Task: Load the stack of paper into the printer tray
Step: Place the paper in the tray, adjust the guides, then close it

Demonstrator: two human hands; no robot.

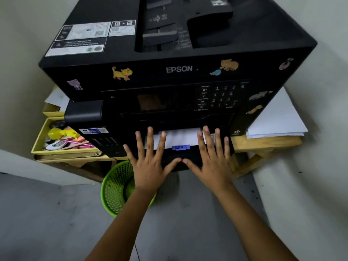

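**Both hands flat on the printer tray, paper inside**

A black printer (177,70) was seen on a wooden table (263,144), cat stickers dotted along its front. At the near bottom of the machine the tray (169,157) was pulled partly out, and the stack of paper (180,137) was lying in it – white sheets visible between the two hands, behind a small blue clip (180,147) at the tray's near edge.

The left hand (148,162) was spread wide and laid palm-down on the left part of the tray front, its fingertips reaching onto the paper. The right hand (212,161) was spread the same way on the right part. Nothing was gripped by either hand – the thumbs were pointed toward each other and almost touching at the middle.

A yellow box (37,146) of odds and ends was seen to the left of the printer, loose white sheets (278,119) to the right, and a green basket (114,189) on the floor below the left forearm.
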